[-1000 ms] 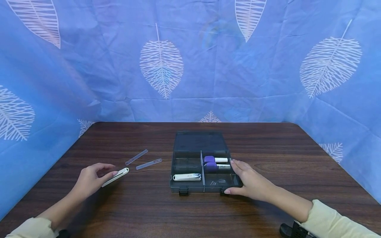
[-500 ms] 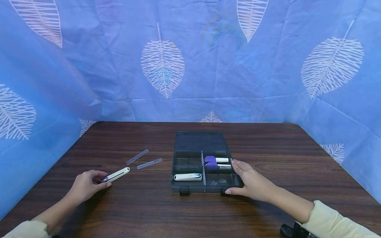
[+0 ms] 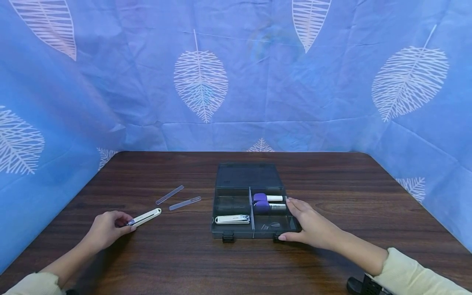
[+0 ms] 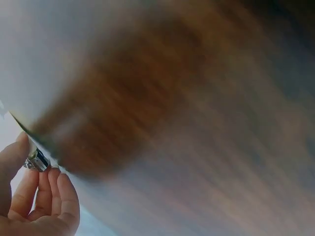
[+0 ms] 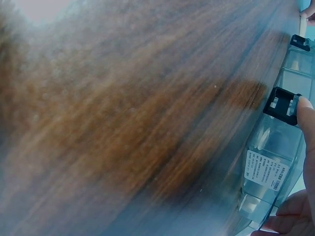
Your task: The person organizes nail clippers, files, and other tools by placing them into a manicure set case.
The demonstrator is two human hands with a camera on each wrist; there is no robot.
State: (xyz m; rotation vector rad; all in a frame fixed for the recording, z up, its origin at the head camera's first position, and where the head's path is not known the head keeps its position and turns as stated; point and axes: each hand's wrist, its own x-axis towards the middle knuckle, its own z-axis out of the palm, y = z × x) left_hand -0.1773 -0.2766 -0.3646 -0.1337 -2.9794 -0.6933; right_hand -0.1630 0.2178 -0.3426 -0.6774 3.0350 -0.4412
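A white nail clipper (image 3: pixel 149 216) lies slanted at the left of the table, pinched near its metal end by my left hand (image 3: pixel 107 230). In the left wrist view, that metal end (image 4: pixel 37 161) shows between thumb and fingers. Around the right front corner of an opened dark see-through case (image 3: pixel 236 234) my right hand (image 3: pixel 313 225) holds on, its thumb by the front latch (image 5: pixel 283 105). Inside the case are a second white nail clipper (image 3: pixel 232 219) on the left and two purple-and-white items (image 3: pixel 262 206) on the right, with small clear pieces (image 3: pixel 275 224) in front of them.
Two clear thin strips (image 3: pixel 169 195) lie between the left hand and the case. The case's lid (image 3: pixel 247 174) is folded back onto the dark wooden table (image 3: pixel 191 262). Blue cloth (image 3: pixel 243 82) with leaf prints hangs behind and at the sides.
My left hand has shifted from the side of the nail clipper back to its metal end, so more of the white handle shows. My right hand has stayed on the case.
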